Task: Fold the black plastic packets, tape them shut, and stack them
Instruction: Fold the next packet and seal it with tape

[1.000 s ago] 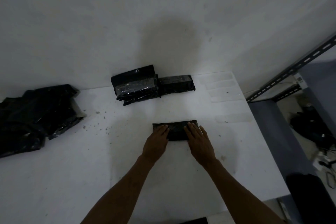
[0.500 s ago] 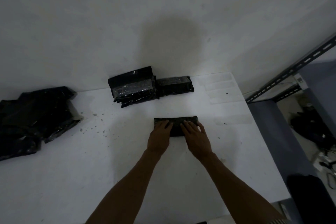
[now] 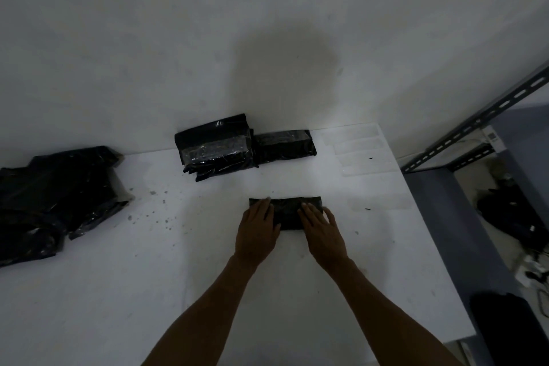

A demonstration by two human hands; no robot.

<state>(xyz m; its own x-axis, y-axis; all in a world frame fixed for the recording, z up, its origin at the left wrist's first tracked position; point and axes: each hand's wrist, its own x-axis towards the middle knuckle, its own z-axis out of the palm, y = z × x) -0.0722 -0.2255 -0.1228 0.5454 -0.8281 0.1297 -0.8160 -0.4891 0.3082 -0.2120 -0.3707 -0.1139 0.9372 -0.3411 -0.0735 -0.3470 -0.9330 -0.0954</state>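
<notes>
Both hands (image 3: 289,226) apparently press flat on the folded packet (image 3: 286,208).

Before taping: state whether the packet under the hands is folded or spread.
Folded: the black packet is a narrow strip under left hand and right hand.

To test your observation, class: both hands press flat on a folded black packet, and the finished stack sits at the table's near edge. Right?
No: the head view shows the finished stack at the far edge, by the wall. Left hand and right hand press flat on the folded packet.
</notes>
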